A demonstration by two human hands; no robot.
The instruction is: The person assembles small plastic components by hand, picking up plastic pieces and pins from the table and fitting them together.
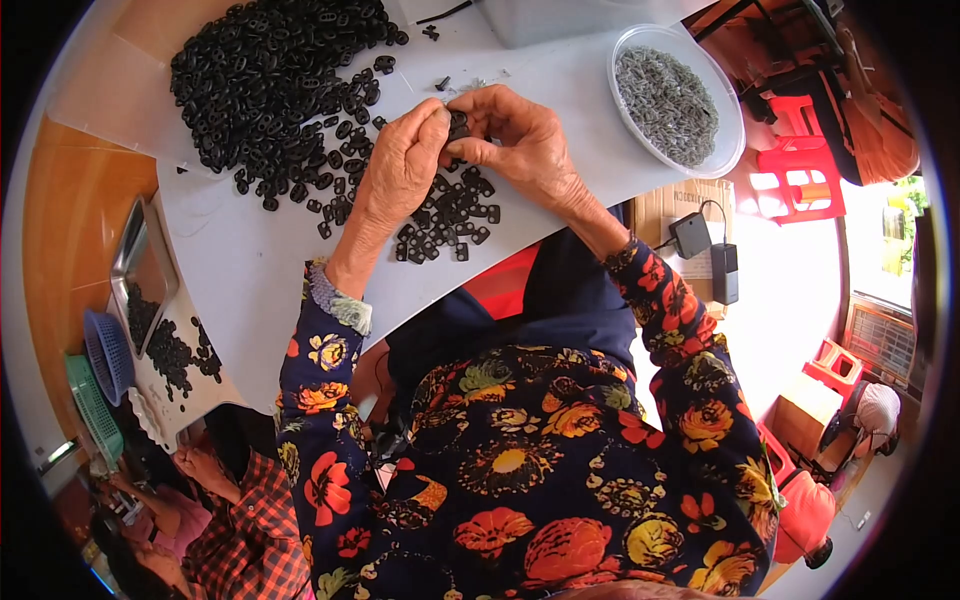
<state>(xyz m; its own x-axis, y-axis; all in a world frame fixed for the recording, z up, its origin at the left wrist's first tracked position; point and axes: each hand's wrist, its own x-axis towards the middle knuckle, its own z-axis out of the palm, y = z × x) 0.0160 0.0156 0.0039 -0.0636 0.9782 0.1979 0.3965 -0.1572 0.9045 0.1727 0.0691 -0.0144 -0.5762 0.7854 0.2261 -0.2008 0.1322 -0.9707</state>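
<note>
A small black plastic piece [458,124] is pinched by narrowed fingers of the left hand [402,155] and right hand [525,142], apparently for steadiness, near loose black plastic pieces [442,208].

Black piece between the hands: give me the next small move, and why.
Perhaps steady the black piece with the left hand and press lightly with the right hand, since both hands meet around it, partly hiding it.

Black piece [458,126] partly hidden by the fingers [497,100], its exact shape perhaps too small for certainty.
</note>
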